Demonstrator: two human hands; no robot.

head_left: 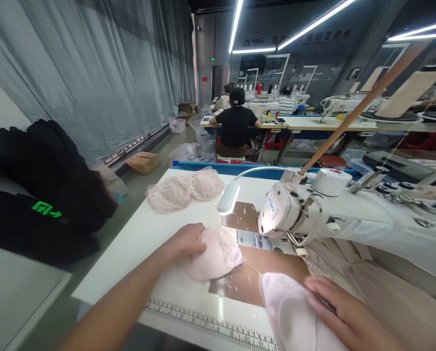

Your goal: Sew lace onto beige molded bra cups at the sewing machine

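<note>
My left hand point(190, 241) is closed on the edge of a pale pink bra cup point(216, 258) with a lacy border, lying on the white sewing table point(130, 253). Lower right, my right hand point(338, 304) grips a second pale bra cup point(291, 307), its tip pointing up and left. A slim dark thing point(325, 301) shows along the fingers of that hand; its kind I cannot make out. Both cups are in front of the white sewing machine point(281, 212). Its needle area is partly hidden.
Beige lace cups point(181, 192) lie at the table's back left. A small lit lamp point(228, 197) hangs beside the machine head. Beige fabric point(364, 273) spreads under the machine arm. A printed ruler point(203, 321) runs along the front edge. Co-workers point(236, 119) sit farther back.
</note>
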